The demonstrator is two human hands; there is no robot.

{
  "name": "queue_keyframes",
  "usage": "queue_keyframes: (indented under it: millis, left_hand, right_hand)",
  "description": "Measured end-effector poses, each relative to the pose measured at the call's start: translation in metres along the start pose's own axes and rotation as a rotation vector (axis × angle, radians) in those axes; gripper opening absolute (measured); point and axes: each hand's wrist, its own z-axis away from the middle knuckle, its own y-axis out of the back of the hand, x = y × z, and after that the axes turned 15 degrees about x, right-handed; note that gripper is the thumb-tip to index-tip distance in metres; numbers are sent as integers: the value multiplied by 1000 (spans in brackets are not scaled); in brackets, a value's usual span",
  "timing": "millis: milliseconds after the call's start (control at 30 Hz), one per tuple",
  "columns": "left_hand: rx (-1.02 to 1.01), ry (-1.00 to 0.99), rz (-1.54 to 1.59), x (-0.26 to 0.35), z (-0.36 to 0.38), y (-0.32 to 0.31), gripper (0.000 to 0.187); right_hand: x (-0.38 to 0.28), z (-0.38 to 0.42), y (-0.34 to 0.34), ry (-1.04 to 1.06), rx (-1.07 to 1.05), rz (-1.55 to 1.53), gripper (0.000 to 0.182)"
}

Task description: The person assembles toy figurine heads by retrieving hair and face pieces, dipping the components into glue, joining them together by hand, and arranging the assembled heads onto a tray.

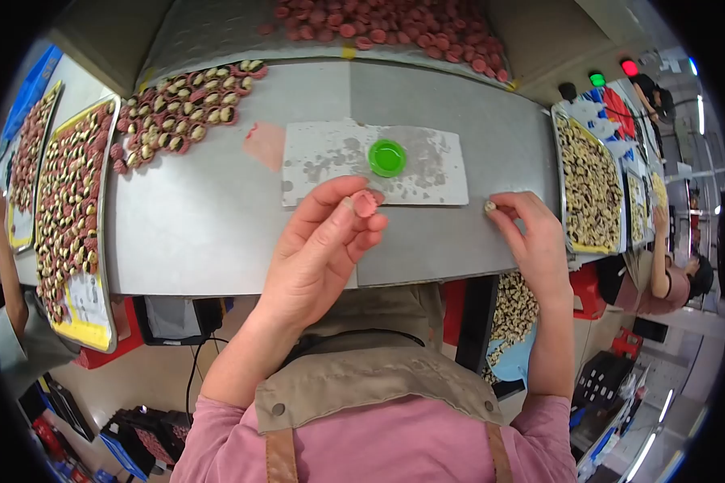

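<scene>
My left hand (pixel 318 241) pinches a small pink cup with a scalloped rim (pixel 365 204) between thumb and fingertips, in front of the white board. My right hand (pixel 533 237) is closed at the fingertips on a small pale piece with dark patches (pixel 489 206), right of the board and just above the table. On the stained white board (pixel 314 181) stands a round green dish (pixel 388 158), beyond my left hand. Far left on the table lies a cluster of pink cups with cream and dark filling (pixel 189 109).
A tray of filled pink cups (pixel 76 189) stands at left, a tray of pale-and-dark pieces (pixel 592 185) at right. A heap of pink cups (pixel 402 28) fills the raised box behind. More pieces (pixel 514 310) sit below the table edge. Other people (pixel 668 278) work on both sides.
</scene>
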Motion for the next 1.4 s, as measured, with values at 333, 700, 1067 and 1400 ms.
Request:
queue_keyframes:
  millis: [333,700,1067,1400]
  left_hand:
    - [28,-90,15,-2,-1,-1,31]
    - [26,-80,-6,0,-1,-3,32]
    - [39,-72,-94,1,0,-5,36]
    - [-13,-52,-87,-1,-5,-3,35]
  right_hand:
    - [-60,-51,-20,210,72,-292,15]
    - [-70,-74,-54,521,4,-77,13]
    - [-64,-59,-53,-55,-139,-605,17]
    - [-80,-36,-45,-24,-89,-846,20]
